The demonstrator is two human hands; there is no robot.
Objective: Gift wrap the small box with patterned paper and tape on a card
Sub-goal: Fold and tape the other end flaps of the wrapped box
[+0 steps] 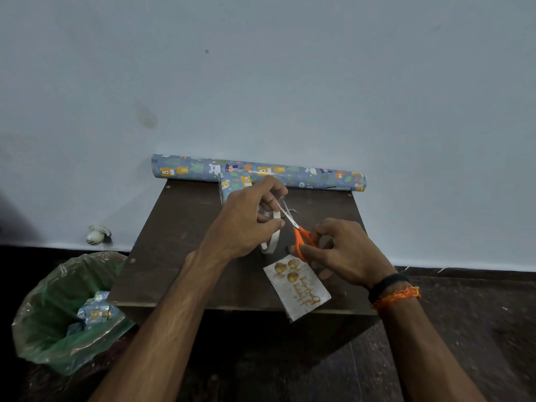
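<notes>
Head view: a tape roll (271, 237) is gripped by the left hand (249, 219), a short strip drawn up and away from it toward the far side. Orange scissors (298, 236) are grasped by the right hand (345, 250), blades parted around that strip and angled far-left, so the cut runs across the strip's long axis. The wrapped small box (235, 184) is half hidden just beyond the left hand, against the paper roll (258, 171). The card (298, 285) lies at the desk's (174, 242) near edge, nearer the right hand.
</notes>
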